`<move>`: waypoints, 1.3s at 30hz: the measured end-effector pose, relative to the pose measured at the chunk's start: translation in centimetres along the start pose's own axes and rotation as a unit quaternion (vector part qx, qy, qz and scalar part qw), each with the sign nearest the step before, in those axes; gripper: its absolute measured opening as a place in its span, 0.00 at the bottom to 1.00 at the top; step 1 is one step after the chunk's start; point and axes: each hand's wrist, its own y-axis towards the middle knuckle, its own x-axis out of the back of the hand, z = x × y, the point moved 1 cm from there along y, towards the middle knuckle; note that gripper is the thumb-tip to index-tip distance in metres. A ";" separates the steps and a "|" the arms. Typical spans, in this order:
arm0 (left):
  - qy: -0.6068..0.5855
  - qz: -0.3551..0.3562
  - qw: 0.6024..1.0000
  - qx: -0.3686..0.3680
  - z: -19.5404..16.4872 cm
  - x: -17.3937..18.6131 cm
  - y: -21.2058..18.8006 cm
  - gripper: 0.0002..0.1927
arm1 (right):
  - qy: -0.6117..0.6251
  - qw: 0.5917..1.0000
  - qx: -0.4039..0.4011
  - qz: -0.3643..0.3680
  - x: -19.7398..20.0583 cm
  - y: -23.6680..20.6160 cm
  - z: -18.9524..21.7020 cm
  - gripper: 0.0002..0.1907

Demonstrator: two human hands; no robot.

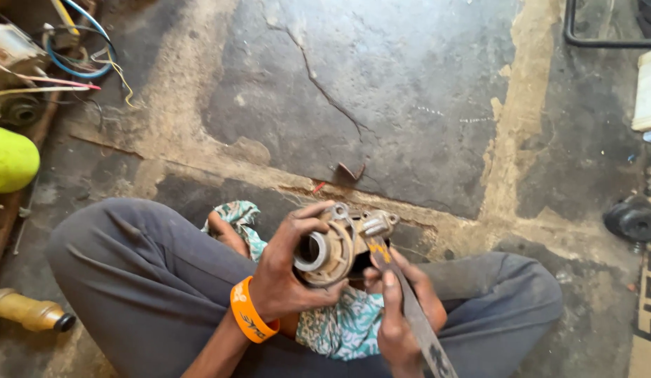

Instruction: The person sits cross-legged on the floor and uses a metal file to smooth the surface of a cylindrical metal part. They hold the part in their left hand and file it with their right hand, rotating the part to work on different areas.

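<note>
- the metal motor part (332,252), a round, rusty-brown casting with a pale ring at its open end, sits raised over the person's lap, between the two hands.
- the left hand (287,269) has its fingers curled round the casting from the side and top, clasping it firmly; an orange wristband (250,310) sits on that wrist.
- the right hand (399,315) is clenched on a flat metal tool (409,308), a long dark strip with a yellow patch near its tip, and the tip lies against the casting just below a small silvery fitting (376,224).
- as for progress, the casting looks whole and the fitting is in place on it, so the work with the tool seems to be at an early or middle point (the contact spot itself is too small to read).
- a patterned green-and-white cloth (339,325) lies in the lap under the hands, over grey trousers (143,280).
- the person sits cross-legged on a cracked concrete floor (381,91).
- further off: a tangle of coloured wires (80,56) top left, a yellow-green rounded object (10,159) at the left edge, a tan bottle (28,311) lower left, a black disc (633,220) at right.
</note>
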 end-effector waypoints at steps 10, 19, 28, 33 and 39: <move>0.005 0.002 1.000 0.011 0.4 0.2 -0.1 0.38 | -0.010 1.000 0.006 0.012 0.4 0.4 -0.5 0.16; -0.012 0.000 1.000 0.006 0.2 0.3 0.2 0.38 | 0.020 0.999 -0.019 0.035 1.1 0.4 -2.0 0.16; -0.038 0.021 0.999 0.028 -0.1 0.5 -0.2 0.42 | 0.387 0.895 -0.218 -0.031 7.4 4.6 -8.6 0.19; -0.019 0.033 0.996 0.081 -0.8 1.2 0.5 0.52 | 0.341 0.891 -0.298 -0.023 6.4 4.6 -10.4 0.21; 0.125 0.073 0.981 0.132 -1.7 1.3 1.8 0.51 | 0.301 0.911 -0.280 0.019 4.4 6.0 -9.2 0.18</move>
